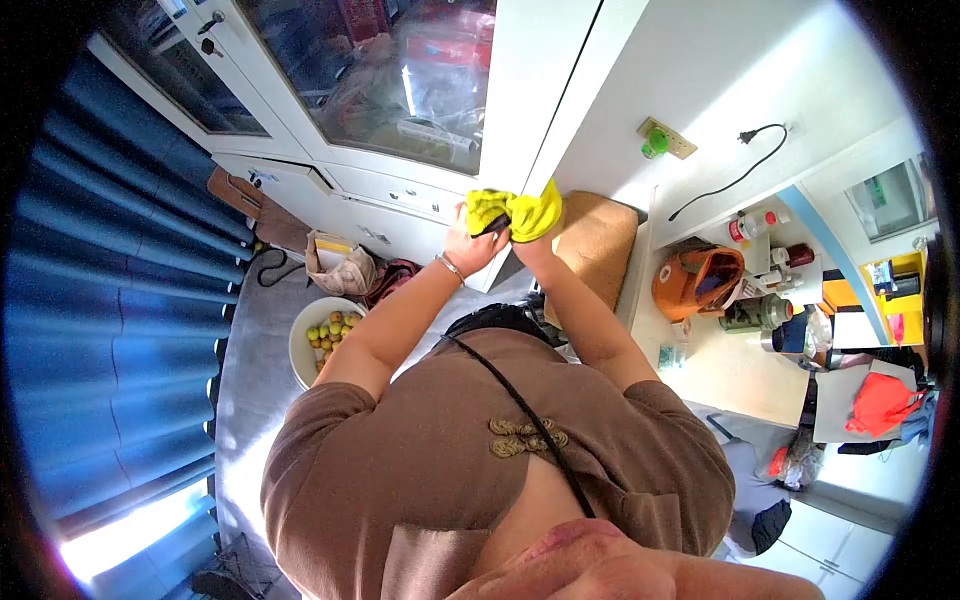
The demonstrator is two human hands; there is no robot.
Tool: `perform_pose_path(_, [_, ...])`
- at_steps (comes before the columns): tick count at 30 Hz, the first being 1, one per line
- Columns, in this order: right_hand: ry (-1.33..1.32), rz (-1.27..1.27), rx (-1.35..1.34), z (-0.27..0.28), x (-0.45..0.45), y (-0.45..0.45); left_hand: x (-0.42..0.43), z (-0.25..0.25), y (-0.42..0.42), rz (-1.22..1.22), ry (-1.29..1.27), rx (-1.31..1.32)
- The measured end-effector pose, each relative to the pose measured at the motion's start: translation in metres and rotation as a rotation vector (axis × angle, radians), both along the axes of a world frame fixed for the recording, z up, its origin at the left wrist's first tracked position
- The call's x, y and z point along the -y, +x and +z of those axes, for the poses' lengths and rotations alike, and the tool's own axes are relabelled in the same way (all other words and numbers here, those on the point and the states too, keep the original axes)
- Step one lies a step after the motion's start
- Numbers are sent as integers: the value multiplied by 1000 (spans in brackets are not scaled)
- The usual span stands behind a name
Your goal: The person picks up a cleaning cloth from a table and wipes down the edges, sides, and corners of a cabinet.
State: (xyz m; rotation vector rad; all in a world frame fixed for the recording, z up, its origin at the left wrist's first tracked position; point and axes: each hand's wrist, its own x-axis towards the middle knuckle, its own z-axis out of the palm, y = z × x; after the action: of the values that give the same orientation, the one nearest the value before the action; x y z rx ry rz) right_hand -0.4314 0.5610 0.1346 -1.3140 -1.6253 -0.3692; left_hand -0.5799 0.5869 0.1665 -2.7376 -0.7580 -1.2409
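A bright yellow cloth [538, 212] is bunched between my two hands, in front of the edge of the white cabinet [505, 150]. My left hand [468, 248] is closed on the cloth's left part, and a small dark patch shows there beside the fingers. On the right, the cloth covers most of my right hand [532, 247], which seems closed around it; those fingers are largely hidden. Cabinet drawers lie just beyond my left hand. A brown padded surface [597, 245] is close to my right forearm.
A white bucket [297, 345] of round yellow-green fruit stands on the floor at left, near bags [345, 272]. Blue curtains [120, 300] hang along the left side. At right, a desk [735, 378] holds an orange bag [690, 282] and bottles. A black cable [745, 180] hangs on the wall.
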Motion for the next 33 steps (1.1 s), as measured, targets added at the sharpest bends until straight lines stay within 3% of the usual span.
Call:
perform_pose_path(3, [-118, 145, -180, -13, 10, -1, 5, -19, -2, -14, -29, -39])
perform_pose_path(7, [-285, 175, -153, -6, 13, 10, 9, -7, 2, 22, -133, -94])
perform_pose_path(9, [-210, 206, -245, 26, 11, 9, 7, 9, 7, 51, -73, 61])
perform_pose_path(11, [-184, 107, -14, 62, 5, 12, 5, 45, 12, 31, -128, 152])
perform_pose_path(13, [-77, 71, 35, 102, -6, 13, -1, 85, 16, 33, -95, 277])
perform_pose_path(15, [-19, 242, -209, 130, -33, 16, -4, 139, 17, 14, -81, 350])
perform_pose_path(17, [144, 122, -25, 196, -24, 8, -8, 185, 17, 0, -41, 395])
perform_pose_path(18, [141, 158, -110, 207, -27, 6, -9, 203, 17, -12, -48, 401])
perform_pose_path(19, [112, 318, -461, 223, -26, -6, -10, 217, 17, -25, -53, 407])
perform_pose_path(20, [191, 247, -322, 226, -28, -5, -10, 226, 17, -15, -37, 408])
perform_pose_path(21, [270, 174, -182, 228, -31, -4, -11, 226, 17, -19, -25, 411])
perform_pose_path(23, [260, 199, -280, 210, -36, -4, -14, 211, 17, -8, 139, 390])
perform_pose_path(24, [280, 97, -48, 199, -33, 3, -15, 192, 17, -25, 34, 370])
perform_pose_path(26, [152, 40, -25, 160, -33, 4, -11, 164, 15, 0, -30, 327])
perform_pose_path(30, [-43, 21, 61, 132, -16, 6, -11, 119, 13, 2, -62, 286])
perform_pose_path(33, [56, 78, -48, 164, -17, 2, -10, 158, 17, -19, -108, 322])
